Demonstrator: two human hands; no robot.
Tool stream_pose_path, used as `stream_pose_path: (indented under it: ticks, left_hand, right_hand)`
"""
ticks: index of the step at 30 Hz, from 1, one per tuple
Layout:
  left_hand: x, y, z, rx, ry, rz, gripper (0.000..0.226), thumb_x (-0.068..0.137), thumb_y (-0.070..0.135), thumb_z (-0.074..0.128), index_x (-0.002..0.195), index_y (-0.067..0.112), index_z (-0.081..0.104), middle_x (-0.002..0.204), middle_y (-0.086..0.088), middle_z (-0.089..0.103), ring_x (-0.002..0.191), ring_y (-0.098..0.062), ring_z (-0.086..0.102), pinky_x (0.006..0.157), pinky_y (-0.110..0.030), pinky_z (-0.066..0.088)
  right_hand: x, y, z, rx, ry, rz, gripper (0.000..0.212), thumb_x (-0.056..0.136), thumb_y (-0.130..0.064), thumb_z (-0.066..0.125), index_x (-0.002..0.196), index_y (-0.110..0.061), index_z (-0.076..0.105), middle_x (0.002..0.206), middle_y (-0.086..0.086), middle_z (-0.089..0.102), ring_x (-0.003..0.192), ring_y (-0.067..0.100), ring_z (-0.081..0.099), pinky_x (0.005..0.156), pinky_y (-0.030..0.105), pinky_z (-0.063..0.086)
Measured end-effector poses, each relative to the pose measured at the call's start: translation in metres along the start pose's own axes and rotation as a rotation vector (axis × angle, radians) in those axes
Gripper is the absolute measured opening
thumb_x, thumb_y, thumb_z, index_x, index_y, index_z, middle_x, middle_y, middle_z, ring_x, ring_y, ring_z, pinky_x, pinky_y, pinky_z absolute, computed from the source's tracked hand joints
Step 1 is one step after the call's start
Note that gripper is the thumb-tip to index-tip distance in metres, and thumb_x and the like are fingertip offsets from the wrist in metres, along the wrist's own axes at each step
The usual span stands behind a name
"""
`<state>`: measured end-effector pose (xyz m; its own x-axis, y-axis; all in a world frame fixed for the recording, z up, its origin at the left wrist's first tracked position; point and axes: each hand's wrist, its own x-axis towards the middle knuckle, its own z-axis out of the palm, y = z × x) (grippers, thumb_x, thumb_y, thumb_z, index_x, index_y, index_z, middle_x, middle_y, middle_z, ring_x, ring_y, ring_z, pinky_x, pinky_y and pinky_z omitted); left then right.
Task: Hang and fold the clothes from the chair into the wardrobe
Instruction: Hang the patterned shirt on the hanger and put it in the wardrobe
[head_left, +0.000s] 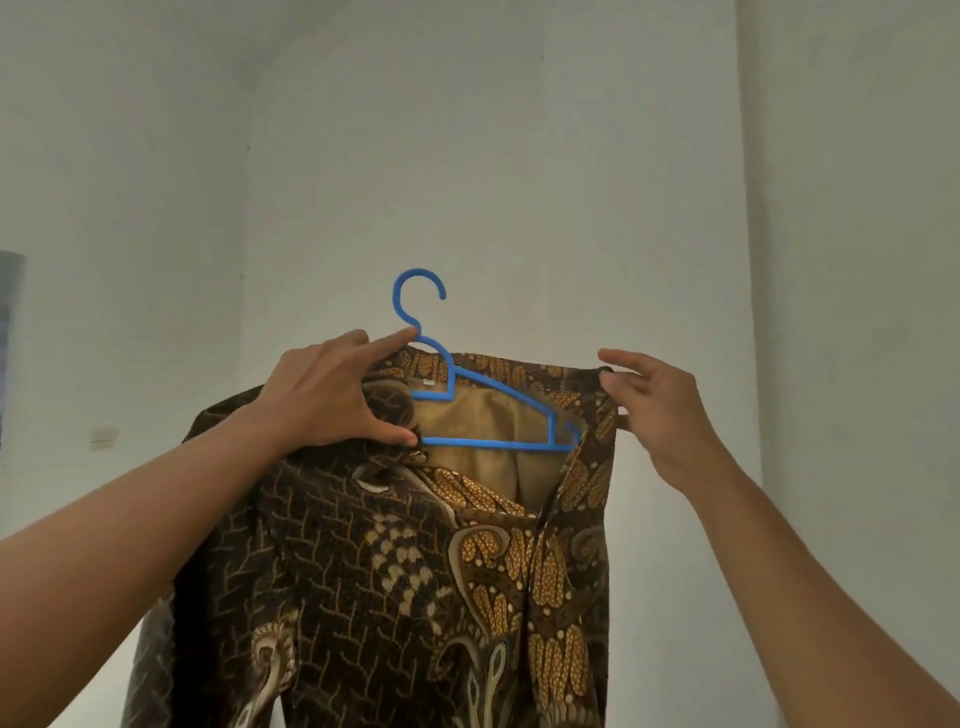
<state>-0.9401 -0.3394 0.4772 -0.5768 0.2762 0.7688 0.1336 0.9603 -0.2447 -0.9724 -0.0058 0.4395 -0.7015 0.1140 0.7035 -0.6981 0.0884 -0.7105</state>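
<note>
A brown and gold batik shirt (374, 561) hangs in the air in front of me, its tan lining showing at the open collar. A blue plastic hanger (467, 405) sits inside the collar, hook pointing up. My left hand (332, 395) grips the shirt's left collar together with the hanger, the index finger stretched to the base of the hook. My right hand (660, 410) pinches the shirt's right shoulder edge and holds it up. The hanger's right end lies under the fabric near that shoulder. Chair and wardrobe are out of view.
Plain white walls fill the background, with a corner line (244, 260) left of centre. A white wall switch (104, 437) sits low on the left wall. A dark blurred edge (10, 338) shows at the far left.
</note>
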Motion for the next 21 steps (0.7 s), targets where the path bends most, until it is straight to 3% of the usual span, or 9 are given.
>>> stream_pose_path:
  ticks: [4,7,9,11,13,15,17,19,21]
  left_hand:
    - [0.011,0.017,0.003,0.027,0.013,-0.074,0.123,0.051,0.093,0.062,0.155,0.047,0.015,0.1,0.004,0.053,0.085,-0.018,0.056,0.064,-0.031,0.043]
    - [0.018,0.028,0.0,-0.07,0.037,-0.116,0.122,0.047,0.091,0.067,0.153,0.049,0.023,0.096,0.006,0.052,0.092,-0.02,0.058,0.068,-0.032,0.04]
    - [0.019,0.032,-0.001,-0.078,0.025,-0.108,0.123,0.043,0.091,0.068,0.151,0.052,0.025,0.096,0.007,0.05,0.099,-0.021,0.058,0.072,-0.032,0.039]
    - [0.016,0.033,0.003,-0.088,0.005,-0.104,0.122,0.043,0.091,0.068,0.15,0.054,0.025,0.097,0.008,0.05,0.102,-0.02,0.058,0.074,-0.033,0.04]
    - [0.012,0.03,0.008,-0.153,0.021,-0.12,0.115,0.048,0.092,0.065,0.15,0.054,0.027,0.098,0.008,0.053,0.097,-0.018,0.056,0.073,-0.032,0.039]
    - [0.009,0.028,0.012,-0.232,0.062,-0.135,0.104,0.056,0.094,0.055,0.149,0.053,0.031,0.103,0.005,0.059,0.096,-0.018,0.057,0.073,-0.033,0.042]
    - [0.008,0.027,0.016,-0.293,0.119,-0.143,0.091,0.066,0.092,0.047,0.147,0.052,0.037,0.108,0.004,0.063,0.099,-0.02,0.059,0.076,-0.036,0.048]
    - [0.009,0.031,0.018,-0.347,0.186,-0.142,0.073,0.079,0.081,0.05,0.145,0.05,0.042,0.114,0.003,0.066,0.104,-0.021,0.061,0.079,-0.039,0.051]
    - [0.011,0.035,0.018,-0.408,0.252,-0.144,0.056,0.089,0.065,0.056,0.141,0.046,0.049,0.115,0.002,0.067,0.106,-0.022,0.061,0.081,-0.04,0.052]
  right_hand:
    - [-0.021,-0.012,0.037,-0.115,-0.078,-0.165,0.027,0.097,-0.011,0.061,0.12,-0.024,0.069,0.107,-0.001,0.075,0.096,0.01,0.072,0.089,0.033,0.058]
    - [-0.039,-0.006,0.068,-0.465,-0.34,-0.254,0.028,0.097,-0.016,0.06,0.12,-0.03,0.069,0.122,-0.014,0.068,0.111,-0.001,0.062,0.099,0.022,0.048]
    - [-0.044,0.004,0.076,-0.628,-0.51,-0.225,0.028,0.098,-0.019,0.06,0.122,-0.031,0.068,0.126,-0.014,0.067,0.112,-0.001,0.061,0.104,0.025,0.046]
    - [-0.044,0.007,0.075,-0.658,-0.6,-0.21,0.028,0.096,-0.026,0.063,0.123,-0.03,0.067,0.121,-0.013,0.07,0.103,-0.004,0.064,0.097,0.021,0.049]
    - [-0.042,0.002,0.071,-0.607,-0.545,-0.28,0.029,0.092,-0.043,0.065,0.117,-0.029,0.069,0.1,-0.015,0.073,0.082,-0.004,0.064,0.075,0.013,0.049]
    - [-0.034,-0.002,0.066,-0.64,-0.27,-0.475,0.039,0.088,-0.058,0.059,0.111,-0.028,0.068,0.09,-0.014,0.066,0.074,0.002,0.059,0.065,0.015,0.046]
    - [-0.021,-0.002,0.063,-0.761,-0.09,-0.636,0.049,0.085,-0.062,0.06,0.122,-0.03,0.06,0.111,-0.008,0.06,0.096,0.006,0.054,0.08,0.024,0.051]
    - [-0.012,-0.003,0.067,-0.838,-0.168,-0.642,0.071,0.079,-0.063,0.068,0.14,-0.034,0.043,0.134,-0.007,0.047,0.119,0.011,0.045,0.099,0.035,0.048]
    - [-0.009,-0.008,0.074,-0.901,-0.26,-0.66,0.094,0.073,-0.066,0.072,0.15,-0.035,0.029,0.145,-0.005,0.037,0.127,0.015,0.043,0.105,0.043,0.044]
